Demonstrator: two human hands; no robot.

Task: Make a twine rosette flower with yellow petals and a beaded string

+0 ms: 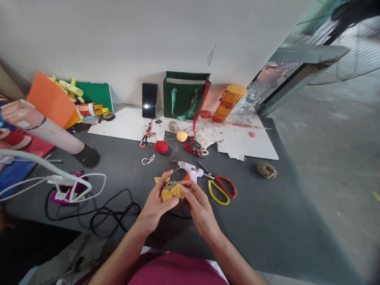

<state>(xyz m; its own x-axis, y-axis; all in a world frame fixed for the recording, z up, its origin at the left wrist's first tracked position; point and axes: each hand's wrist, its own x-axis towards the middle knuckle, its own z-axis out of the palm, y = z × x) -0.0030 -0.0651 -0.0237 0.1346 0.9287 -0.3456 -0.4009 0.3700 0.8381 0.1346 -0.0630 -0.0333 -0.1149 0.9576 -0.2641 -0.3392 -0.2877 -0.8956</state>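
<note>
Both hands meet over the dark table near its front edge. My left hand (156,202) and my right hand (199,206) pinch a small craft piece (172,191) of yellow ruffled bits and brownish twine between their fingertips. Fingers of both hands are closed on it. Just behind the hands lies a white glue gun (190,170) with an orange trigger, and to its right a pair of red and yellow scissors (222,188). A yellow scrap (158,179) peeks out beside my left thumb.
A twine ball (266,170) lies to the right. Behind are a red yarn ball (161,147), an orange ball (181,136), beads (148,160), white sheets (243,142), a green bag (184,95), an orange jar (229,102). Black cables (113,215) and white wire (59,184) lie left.
</note>
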